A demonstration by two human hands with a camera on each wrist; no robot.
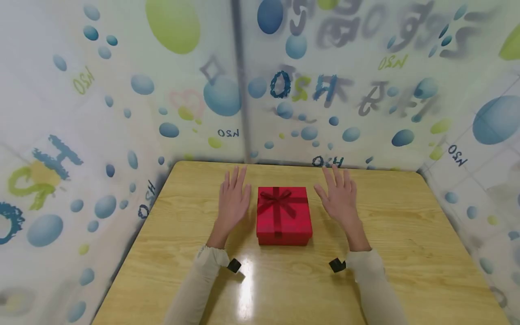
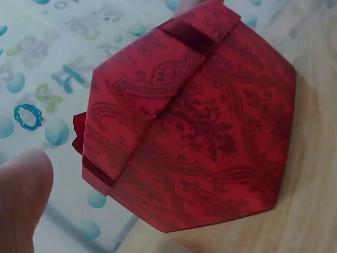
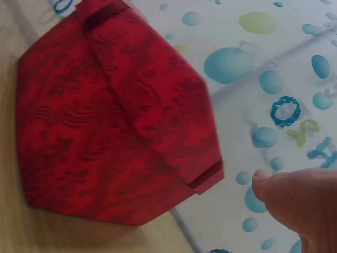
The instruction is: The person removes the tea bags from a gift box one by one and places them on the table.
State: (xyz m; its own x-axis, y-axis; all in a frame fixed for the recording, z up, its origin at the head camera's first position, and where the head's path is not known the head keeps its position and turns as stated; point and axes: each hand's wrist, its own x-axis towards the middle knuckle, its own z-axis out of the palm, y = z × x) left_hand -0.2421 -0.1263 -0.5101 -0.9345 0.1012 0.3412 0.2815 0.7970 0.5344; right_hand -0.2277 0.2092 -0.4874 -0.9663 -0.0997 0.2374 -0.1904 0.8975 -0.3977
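A red gift box (image 1: pixel 294 214) with a lid and a dark red ribbon bow (image 1: pixel 276 197) sits on the wooden table. On its left side is my left hand (image 1: pixel 233 201), fingers straight and apart from the box. My right hand (image 1: pixel 340 201) is on the other side, fingers spread, also not touching it. In the left wrist view the patterned side of the box (image 2: pixel 210 137) fills the middle, with my left thumb (image 2: pixel 23 190) at the left edge. The right wrist view shows the box (image 3: pixel 79 126) and my right thumb (image 3: pixel 295 197). Both hands hold nothing.
The pale wooden table (image 1: pixel 406 253) ends at a back wall (image 1: pixel 195 135) printed with blue and green bubbles and lettering. Similar side walls stand at left and right. A small black device (image 1: pixel 234 265) sits at the left cuff, another black device (image 1: pixel 336 265) at the right.
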